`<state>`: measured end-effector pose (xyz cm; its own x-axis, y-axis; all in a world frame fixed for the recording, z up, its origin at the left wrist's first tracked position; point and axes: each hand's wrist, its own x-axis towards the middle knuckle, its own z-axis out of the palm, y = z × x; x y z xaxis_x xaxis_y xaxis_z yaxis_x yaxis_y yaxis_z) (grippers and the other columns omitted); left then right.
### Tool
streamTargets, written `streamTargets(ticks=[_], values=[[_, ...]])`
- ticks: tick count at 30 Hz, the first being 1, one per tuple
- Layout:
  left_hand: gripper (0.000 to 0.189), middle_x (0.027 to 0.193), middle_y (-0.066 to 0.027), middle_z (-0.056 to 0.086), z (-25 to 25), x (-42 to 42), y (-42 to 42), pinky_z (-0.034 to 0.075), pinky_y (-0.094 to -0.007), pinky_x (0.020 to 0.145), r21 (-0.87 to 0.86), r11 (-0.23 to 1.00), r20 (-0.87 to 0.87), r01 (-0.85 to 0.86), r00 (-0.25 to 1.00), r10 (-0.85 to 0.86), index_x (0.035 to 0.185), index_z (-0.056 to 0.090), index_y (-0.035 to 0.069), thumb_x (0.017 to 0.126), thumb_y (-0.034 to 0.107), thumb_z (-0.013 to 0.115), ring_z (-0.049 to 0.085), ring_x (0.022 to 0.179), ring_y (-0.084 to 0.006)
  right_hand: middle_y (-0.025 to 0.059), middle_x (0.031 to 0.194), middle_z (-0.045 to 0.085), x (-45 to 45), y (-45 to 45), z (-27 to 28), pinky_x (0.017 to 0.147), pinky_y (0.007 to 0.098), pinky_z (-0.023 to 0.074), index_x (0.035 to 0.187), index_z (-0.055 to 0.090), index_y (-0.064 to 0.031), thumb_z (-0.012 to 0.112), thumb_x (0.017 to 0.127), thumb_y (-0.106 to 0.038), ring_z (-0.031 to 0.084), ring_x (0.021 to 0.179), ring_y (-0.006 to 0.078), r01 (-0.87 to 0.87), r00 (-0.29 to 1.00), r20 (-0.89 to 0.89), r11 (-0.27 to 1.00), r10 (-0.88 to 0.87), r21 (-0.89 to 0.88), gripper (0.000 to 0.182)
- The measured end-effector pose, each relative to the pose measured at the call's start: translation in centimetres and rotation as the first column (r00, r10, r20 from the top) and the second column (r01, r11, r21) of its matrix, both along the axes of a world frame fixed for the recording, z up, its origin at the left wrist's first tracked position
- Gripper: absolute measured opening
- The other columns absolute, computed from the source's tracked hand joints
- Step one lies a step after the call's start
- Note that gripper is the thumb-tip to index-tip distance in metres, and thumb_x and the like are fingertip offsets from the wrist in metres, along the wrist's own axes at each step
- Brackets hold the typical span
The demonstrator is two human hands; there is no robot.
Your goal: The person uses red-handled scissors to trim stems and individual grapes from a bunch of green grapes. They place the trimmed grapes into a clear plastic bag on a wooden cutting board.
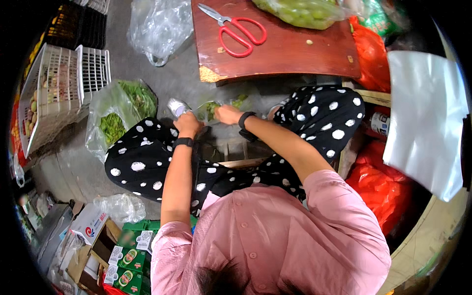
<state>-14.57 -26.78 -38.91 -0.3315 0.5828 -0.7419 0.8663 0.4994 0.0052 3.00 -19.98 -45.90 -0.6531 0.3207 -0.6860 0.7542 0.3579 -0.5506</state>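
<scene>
Low between my knees, a clear plastic bag (211, 107) with green produce inside lies near the floor, in front of both hands. My right hand (229, 114) has its fingers curled on the bag's edge. Just left of the bag is my left hand (188, 124), its fingers curled in; whether it grips the plastic is hidden. Beyond the left hand shows a silver shoe (178, 107). Ahead stands a reddish-brown wooden table (295, 55), its near left corner chipped. Red-handled scissors (238, 35) rest on it, beside a plastic bag of green fruit (306, 13), possibly grapes.
Left on the floor sit a bag of leafy greens (114, 123) and white plastic crates (55, 88). A clear bag (160, 29) lies beside the table. Red bags (379, 188) and a sheaf of plastic bags (426, 121) flank my right. Green cartons (129, 258) stand behind left.
</scene>
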Motion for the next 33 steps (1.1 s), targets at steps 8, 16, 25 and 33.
streamTargets(ticks=[8,16,25,33], values=[[0.022,0.108,-0.0179,0.072,-1.7,-0.1,0.1,0.059,-0.0429,0.079,0.143,0.984,-0.118,-0.103,0.986,0.120,0.104,0.067,0.003,0.091,0.017,0.057,0.072,0.097,-0.0330,0.0240,0.111,0.063,-2.7,-1.9,-3.5,0.087,0.0505,0.0507,0.120,0.058,-0.0090,0.049,0.090,-0.005,0.062,0.108,0.0411,0.233,0.969,-0.129,0.957,-0.212,0.172,0.031],[0.026,0.109,-0.0192,0.071,-1.3,-1.0,-0.8,0.058,-0.0421,0.082,0.052,0.997,-0.056,-0.052,0.997,0.055,0.107,0.067,0.001,0.094,0.020,0.055,0.071,0.100,-0.0337,0.0123,0.092,0.068,-2.3,-2.1,-5.8,0.065,0.0448,0.0541,0.086,0.071,-0.0126,0.059,0.082,-0.016,0.070,0.080,0.0311,-0.308,0.860,-0.233,0.826,0.454,0.473,0.014],[0.018,0.110,-0.0207,0.069,-0.7,-1.5,-0.8,0.059,-0.0437,0.078,0.151,0.985,-0.113,-0.078,0.989,0.095,0.096,0.070,0.000,0.089,0.012,0.059,0.071,0.096,-0.0357,0.0121,0.090,0.072,-1.8,-1.7,-5.1,0.072,0.0403,0.0550,0.088,0.074,-0.0113,0.058,0.083,-0.016,0.071,0.086,0.0296,-0.239,0.939,-0.130,0.877,0.318,0.418,0.017],[0.035,0.120,-0.0206,0.062,0.0,-0.1,-0.4,0.059,-0.0407,0.078,0.149,0.989,-0.125,-0.014,0.992,0.033,0.123,0.058,0.005,0.088,0.013,0.060,0.071,0.097,-0.0333,0.0129,0.095,0.071,1.0,0.4,0.6,0.076,0.0413,0.0537,0.094,0.074,-0.0085,0.060,0.084,-0.007,0.068,0.087,0.0316,0.243,0.884,-0.447,0.950,-0.135,0.194,0.018]])
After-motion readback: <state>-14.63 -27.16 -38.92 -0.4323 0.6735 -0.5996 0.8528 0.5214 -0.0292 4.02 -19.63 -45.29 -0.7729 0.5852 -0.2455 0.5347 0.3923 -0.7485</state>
